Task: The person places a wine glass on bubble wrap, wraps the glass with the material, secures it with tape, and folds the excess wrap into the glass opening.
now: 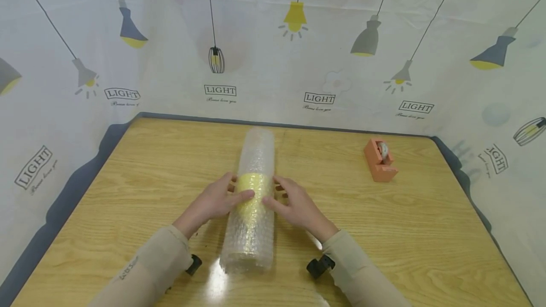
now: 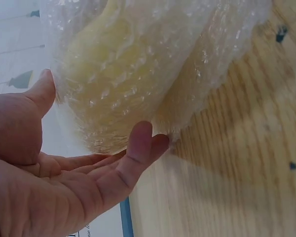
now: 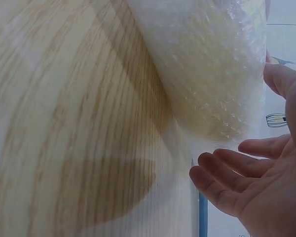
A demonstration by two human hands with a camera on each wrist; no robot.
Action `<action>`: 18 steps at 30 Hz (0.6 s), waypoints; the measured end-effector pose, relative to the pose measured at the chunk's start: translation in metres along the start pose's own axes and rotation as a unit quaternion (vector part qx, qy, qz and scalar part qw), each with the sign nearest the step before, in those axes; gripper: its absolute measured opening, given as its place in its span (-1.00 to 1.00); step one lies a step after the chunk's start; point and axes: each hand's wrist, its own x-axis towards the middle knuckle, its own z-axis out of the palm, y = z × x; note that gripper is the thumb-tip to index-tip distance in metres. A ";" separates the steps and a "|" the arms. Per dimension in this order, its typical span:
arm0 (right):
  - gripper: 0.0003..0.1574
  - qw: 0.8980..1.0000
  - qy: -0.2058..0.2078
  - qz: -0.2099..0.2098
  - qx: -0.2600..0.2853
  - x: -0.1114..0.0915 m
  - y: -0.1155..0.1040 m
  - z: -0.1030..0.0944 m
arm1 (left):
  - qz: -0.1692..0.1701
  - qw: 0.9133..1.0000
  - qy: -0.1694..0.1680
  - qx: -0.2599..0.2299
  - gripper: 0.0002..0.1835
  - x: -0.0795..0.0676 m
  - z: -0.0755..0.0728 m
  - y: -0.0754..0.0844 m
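A long bundle of clear bubble wrap (image 1: 250,231) with something yellow inside lies on the table, pointing away from me. The kind of the yellow thing is hidden by the wrap. My left hand (image 1: 217,198) holds the bundle's left side, thumb on top and fingers along its side and lower edge; in the left wrist view the fingertips touch the bubble wrap (image 2: 123,74). On the other side, my right hand (image 1: 296,203) touches the top with its thumb. Its loosely bent fingers stand slightly apart from the wrap in the right wrist view, below the bundle (image 3: 212,74).
An orange tape dispenser (image 1: 378,162) with a roll of tape stands at the right rear of the wooden table (image 1: 409,231). A white curtain (image 1: 264,79) printed with lamps surrounds the table's back and sides. Black wrist cameras (image 1: 320,266) sit under both sleeves.
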 end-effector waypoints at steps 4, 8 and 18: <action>-0.19 1.000 0.007 -0.005 -0.001 0.000 -0.001 0.000 | 0.005 1.000 -0.003 0.000 -0.19 0.001 -0.002 -0.002; -0.17 1.000 0.011 -0.008 -0.002 0.000 -0.001 0.001 | 0.014 1.000 -0.002 0.010 -0.21 0.003 -0.005 -0.006; -0.15 1.000 0.008 -0.005 0.010 0.002 0.002 0.005 | 0.015 0.999 0.028 0.027 -0.15 0.002 -0.012 -0.008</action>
